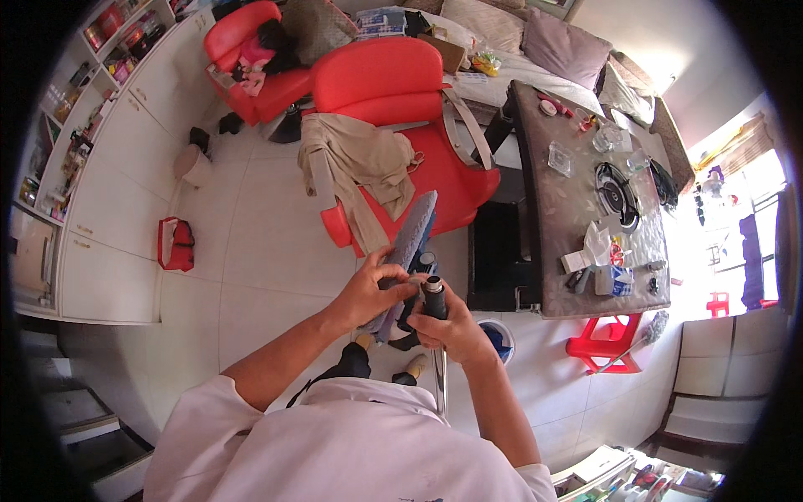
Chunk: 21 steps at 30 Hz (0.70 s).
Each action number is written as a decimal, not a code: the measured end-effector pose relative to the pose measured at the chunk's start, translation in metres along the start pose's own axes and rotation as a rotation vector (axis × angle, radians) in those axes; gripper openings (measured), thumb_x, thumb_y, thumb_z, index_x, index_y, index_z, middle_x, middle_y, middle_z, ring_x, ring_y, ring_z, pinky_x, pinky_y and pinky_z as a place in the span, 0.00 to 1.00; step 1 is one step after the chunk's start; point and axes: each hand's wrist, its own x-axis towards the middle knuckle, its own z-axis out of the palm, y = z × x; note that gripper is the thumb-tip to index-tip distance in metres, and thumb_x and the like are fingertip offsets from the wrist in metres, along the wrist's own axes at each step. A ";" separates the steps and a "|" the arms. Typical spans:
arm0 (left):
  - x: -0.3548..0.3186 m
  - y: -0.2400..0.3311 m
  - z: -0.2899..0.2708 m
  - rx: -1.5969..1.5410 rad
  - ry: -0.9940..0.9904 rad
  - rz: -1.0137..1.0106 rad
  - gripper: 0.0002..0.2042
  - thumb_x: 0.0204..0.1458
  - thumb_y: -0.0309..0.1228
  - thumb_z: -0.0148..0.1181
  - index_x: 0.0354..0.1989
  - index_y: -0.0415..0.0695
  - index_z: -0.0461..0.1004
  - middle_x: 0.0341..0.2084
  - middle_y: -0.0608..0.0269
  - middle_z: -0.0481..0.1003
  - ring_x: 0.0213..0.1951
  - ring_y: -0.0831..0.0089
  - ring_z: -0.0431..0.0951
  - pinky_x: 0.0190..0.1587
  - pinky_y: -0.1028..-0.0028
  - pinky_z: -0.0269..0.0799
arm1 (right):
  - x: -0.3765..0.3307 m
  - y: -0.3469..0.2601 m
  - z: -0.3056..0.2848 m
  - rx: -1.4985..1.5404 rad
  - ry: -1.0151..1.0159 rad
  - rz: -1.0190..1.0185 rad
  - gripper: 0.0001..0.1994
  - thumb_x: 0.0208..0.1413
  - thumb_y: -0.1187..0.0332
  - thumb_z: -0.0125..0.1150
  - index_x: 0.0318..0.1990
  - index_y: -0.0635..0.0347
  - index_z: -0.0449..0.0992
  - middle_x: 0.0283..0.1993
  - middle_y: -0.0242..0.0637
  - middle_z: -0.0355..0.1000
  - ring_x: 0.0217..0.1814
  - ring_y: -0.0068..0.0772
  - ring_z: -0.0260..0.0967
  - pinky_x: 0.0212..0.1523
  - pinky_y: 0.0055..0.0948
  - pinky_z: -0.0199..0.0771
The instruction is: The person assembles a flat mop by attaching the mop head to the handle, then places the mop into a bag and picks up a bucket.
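Observation:
In front of my body my left hand (376, 293) pinches the near part of a long, flat grey-blue mop pad (412, 230). The pad stands on edge, tilted away from me. My right hand (456, 322) is wrapped round the black grip (434, 299) of a pole, its round end pointing up. A shiny metal length of the pole (441, 385) shows below that hand. Both hands are close together, and my left fingertips come near the grip. Behind the hands, I cannot see how pad and pole join.
A red armchair (381, 79) with beige trousers (360, 159) draped over it stands just ahead. At the right is a cluttered table (556, 209), with a red stool (611, 343) and a white bucket (498, 339) near it. White cabinets (125, 184) line the left; a red bag (176, 244) lies beside them.

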 end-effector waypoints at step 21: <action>-0.004 0.064 -0.034 0.229 0.058 0.299 0.13 0.42 0.31 0.65 0.39 0.55 0.77 0.59 0.49 0.50 0.61 0.53 0.54 0.56 0.65 0.62 | 0.009 0.018 -0.010 0.238 -0.135 -0.154 0.32 0.47 0.60 0.64 0.57 0.54 0.55 0.34 0.40 0.65 0.19 0.23 0.60 0.19 0.20 0.57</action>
